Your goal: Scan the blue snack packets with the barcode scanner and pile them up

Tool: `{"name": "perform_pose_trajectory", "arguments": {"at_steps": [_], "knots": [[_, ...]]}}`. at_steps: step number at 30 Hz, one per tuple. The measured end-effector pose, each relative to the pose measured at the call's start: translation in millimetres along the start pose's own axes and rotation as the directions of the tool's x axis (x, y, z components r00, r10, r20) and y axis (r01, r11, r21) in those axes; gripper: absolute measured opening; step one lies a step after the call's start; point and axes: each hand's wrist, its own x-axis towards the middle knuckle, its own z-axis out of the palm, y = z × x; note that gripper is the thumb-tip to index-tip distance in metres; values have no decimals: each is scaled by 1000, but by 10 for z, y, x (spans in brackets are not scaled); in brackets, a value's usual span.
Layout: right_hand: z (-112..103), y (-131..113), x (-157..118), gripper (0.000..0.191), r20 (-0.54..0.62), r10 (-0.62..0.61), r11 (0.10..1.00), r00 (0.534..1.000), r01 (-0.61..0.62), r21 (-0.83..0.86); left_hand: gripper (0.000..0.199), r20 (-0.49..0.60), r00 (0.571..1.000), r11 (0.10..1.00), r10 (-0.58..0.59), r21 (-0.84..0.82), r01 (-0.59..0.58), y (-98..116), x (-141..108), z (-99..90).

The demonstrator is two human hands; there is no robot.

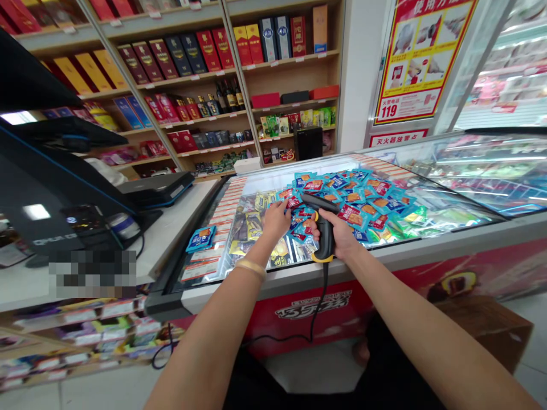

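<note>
My right hand (335, 232) is wrapped round the grip of a black and yellow barcode scanner (325, 236), its head tilted toward the left. My left hand (277, 219) touches a blue and red snack packet (291, 197) at the left side of a loose pile of similar packets (354, 196). The pile lies on the glass top of a chest freezer (273, 273). Apart from it, a few blue packets (200, 238) lie near the freezer's left edge. The left fingertips are partly hidden, but they close on the packet's lower edge.
A checkout counter (158, 228) with a dark terminal (64, 188) stands at the left. The scanner's cable (314, 319) hangs down the freezer front. Shelves of boxes (188, 78) rise behind. A cardboard box (487, 330) sits at the lower right.
</note>
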Motion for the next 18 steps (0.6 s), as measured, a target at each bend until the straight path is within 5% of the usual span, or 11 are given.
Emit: {"name": "perform_pose_trajectory", "arguments": {"at_steps": [3,6,9,12,18], "knots": [[-2,-2,-1,23,1,-16,1000,1000,16,-4,33,-70,997,992,-18,-128,9,-1,-27,-123],[15,6,-36,24,4,-26,1000,1000,26,-5,23,-205,960,906,-189,-413,90,-31,-119,-266],[60,32,-97,21,25,44,999,999,-44,-3,21,-71,888,570,-454,-789,229,-95,-284,-364],[126,74,-147,19,31,163,987,986,-162,-5,19,116,835,269,-539,-915,301,-158,-461,-401],[205,136,-162,21,19,234,970,972,-232,-78,15,115,806,220,-581,-931,292,-133,-596,-390]]}}
